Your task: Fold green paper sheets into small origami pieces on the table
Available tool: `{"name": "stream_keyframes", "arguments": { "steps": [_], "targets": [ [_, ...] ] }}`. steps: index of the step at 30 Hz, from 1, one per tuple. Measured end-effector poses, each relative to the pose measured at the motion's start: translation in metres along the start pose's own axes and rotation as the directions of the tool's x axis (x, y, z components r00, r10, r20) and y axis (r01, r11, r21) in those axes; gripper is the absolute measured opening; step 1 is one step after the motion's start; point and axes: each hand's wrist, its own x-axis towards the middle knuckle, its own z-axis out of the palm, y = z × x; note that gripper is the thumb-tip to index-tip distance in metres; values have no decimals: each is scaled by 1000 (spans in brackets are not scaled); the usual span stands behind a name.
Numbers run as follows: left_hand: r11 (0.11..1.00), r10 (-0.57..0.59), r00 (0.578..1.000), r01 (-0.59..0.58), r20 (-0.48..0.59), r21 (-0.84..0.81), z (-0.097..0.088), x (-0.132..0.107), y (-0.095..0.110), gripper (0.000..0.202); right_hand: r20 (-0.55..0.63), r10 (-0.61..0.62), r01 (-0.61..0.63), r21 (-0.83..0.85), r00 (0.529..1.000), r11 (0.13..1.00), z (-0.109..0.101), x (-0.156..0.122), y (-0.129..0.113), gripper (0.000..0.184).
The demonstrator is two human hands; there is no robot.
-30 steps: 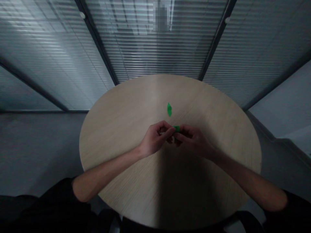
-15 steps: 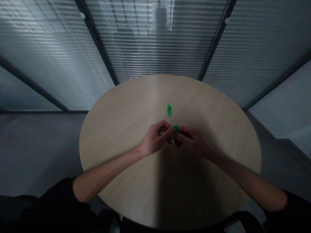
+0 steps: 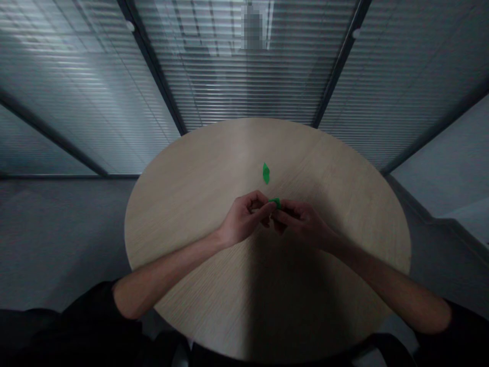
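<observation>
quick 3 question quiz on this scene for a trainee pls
1. True or false: the left hand and the right hand both pinch the held green piece.
2. Where on the table does the loose green piece lie? A: beyond the hands. B: between the hands and the person. C: at the left rim.
3. Fill in: the tabletop's shape is ___.

Key: 1 true; 2 A; 3 round.
</observation>
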Motion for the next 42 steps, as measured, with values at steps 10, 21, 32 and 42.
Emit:
{"name": "stream_keyframes", "arguments": {
  "steps": [10,21,32,42],
  "targets": [
    [998,-12,999,9,-36,-65,-1,3,1,33,-50,16,-15,13,999,1000,-2,1,0,35],
    [998,-56,997,55,50,5,-1,-1,0,30,-247,-49,63,49,968,997,-7,2,-3,24],
    [999,2,999,-3,33,54,-1,0,-5,38,-253,-109,98,-53,961,994,-6,1,-4,22],
    [998,34,999,-35,29,49,-1,-2,-2,37,-260,-127,116,-57,957,992,-5,1,-3,24]
  ]
}}
